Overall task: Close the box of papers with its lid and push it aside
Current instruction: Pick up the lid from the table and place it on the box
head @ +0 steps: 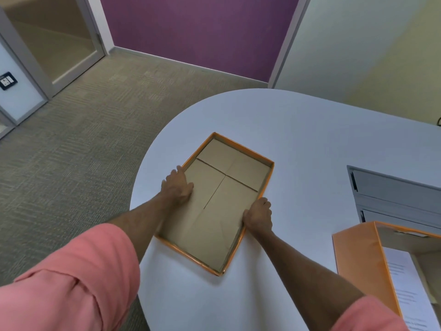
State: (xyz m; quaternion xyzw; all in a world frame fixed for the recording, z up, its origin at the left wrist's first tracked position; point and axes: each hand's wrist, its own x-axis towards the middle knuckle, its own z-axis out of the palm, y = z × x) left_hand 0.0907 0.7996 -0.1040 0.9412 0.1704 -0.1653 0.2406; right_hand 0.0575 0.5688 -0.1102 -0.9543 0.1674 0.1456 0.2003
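Observation:
An orange lid (222, 187) lies upside down on the white table (298, 144), its brown cardboard inside facing up. My left hand (177, 186) grips the lid's left rim, thumb inside. On the right rim, near the front, my right hand (259, 215) holds the edge with its fingers curled over it. The orange box (358, 256) stands at the lower right, open at the top, with printed papers (410, 290) inside. Part of the box is cut off by the frame edge.
A grey stack of trays or a file case (393, 194) sits on the table behind the box. The table's rounded edge runs just left of the lid, with carpet floor (83, 151) beyond. Bare tabletop lies between lid and box.

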